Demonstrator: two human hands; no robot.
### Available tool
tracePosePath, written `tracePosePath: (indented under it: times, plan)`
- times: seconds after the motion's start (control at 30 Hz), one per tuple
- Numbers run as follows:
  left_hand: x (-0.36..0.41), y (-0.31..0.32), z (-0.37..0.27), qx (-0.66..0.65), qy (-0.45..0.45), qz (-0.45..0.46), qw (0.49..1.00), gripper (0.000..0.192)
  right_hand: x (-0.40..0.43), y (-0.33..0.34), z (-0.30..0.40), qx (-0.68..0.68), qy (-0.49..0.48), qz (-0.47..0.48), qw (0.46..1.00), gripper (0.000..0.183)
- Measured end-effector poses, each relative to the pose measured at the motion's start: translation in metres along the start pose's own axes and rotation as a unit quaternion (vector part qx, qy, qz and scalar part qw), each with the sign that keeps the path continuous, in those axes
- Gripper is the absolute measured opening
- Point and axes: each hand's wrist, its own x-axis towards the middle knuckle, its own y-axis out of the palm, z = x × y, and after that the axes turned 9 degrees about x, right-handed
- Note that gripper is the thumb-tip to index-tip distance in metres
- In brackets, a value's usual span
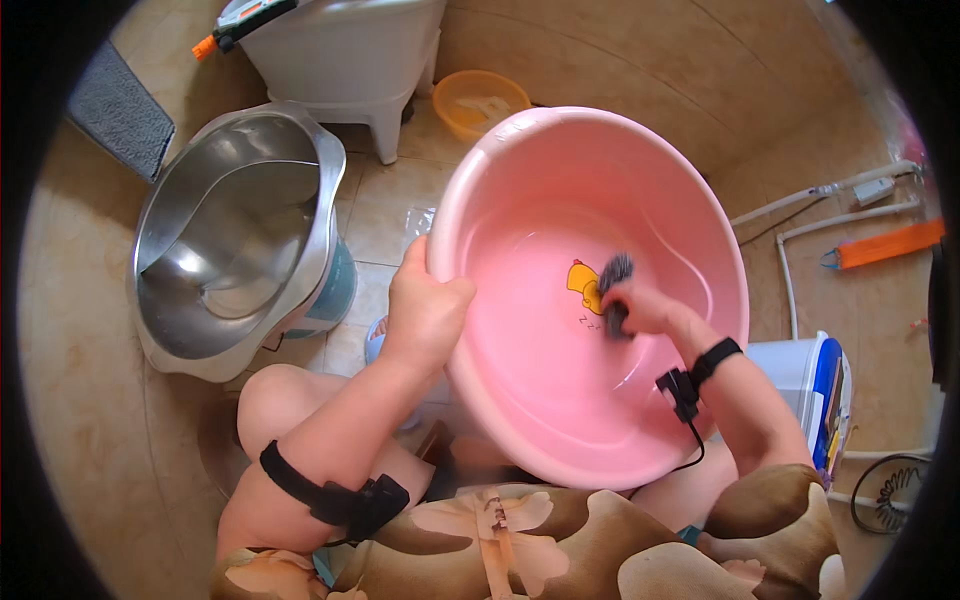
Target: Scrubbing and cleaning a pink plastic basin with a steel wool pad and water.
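A large pink plastic basin (517, 375) is tilted in front of me, its open side facing up toward my view. My left hand (427, 315) grips its left rim, thumb on the inside. Inside the basin, my right hand (637, 306) holds a dark grey scrubbing pad or cloth (618, 271) against the bottom. The pad is blurred, so its exact kind is unclear. It partly covers a printed yellow duck (581, 277) on the basin's floor. Black straps with small devices sit on both of my forearms.
A stainless steel basin (232, 225) holding water rests on a teal and white bucket (330, 296) at left. Behind stand a white plastic tub on legs (345, 60) and a shallow orange basin (480, 97). White pipes (787, 281) run along the right wall, near a white bin (784, 375).
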Motion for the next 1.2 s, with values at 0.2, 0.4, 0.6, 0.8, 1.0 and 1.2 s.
tracePosePath:
  times: [0.2, 0.4, 0.6, 0.8, 1.0, 1.2]
  plan:
    - [0.002, 0.001, 0.0, 0.034, -0.01, 0.0, 0.999, 0.051, -0.009, 0.075, 0.103, 0.02, -0.137, 0.21, 0.968, 0.049]
    - [0.001, -0.004, 0.005, 0.035, 0.002, 0.0, 0.999, 0.051, 0.081, 0.029, 0.115, 0.052, -0.196, -0.116, 0.972, 0.043]
    - [0.001, 0.002, -0.004, 0.026, -0.014, 0.012, 0.999, 0.051, 0.025, -0.016, -0.019, 0.023, 0.101, -0.118, 0.988, 0.038]
    - [0.001, -0.004, 0.004, 0.014, -0.01, 0.002, 1.0, 0.051, -0.006, 0.047, 0.11, -0.053, -0.035, 0.241, 0.968, 0.038]
    - [0.003, -0.002, 0.007, 0.042, 0.01, 0.009, 0.999, 0.049, 0.082, 0.041, 0.12, 0.081, -0.3, -0.046, 0.949, 0.051]
    - [0.001, 0.003, -0.001, 0.029, 0.0, 0.017, 0.999, 0.048, 0.049, -0.027, -0.021, 0.007, -0.003, -0.27, 0.963, 0.057]
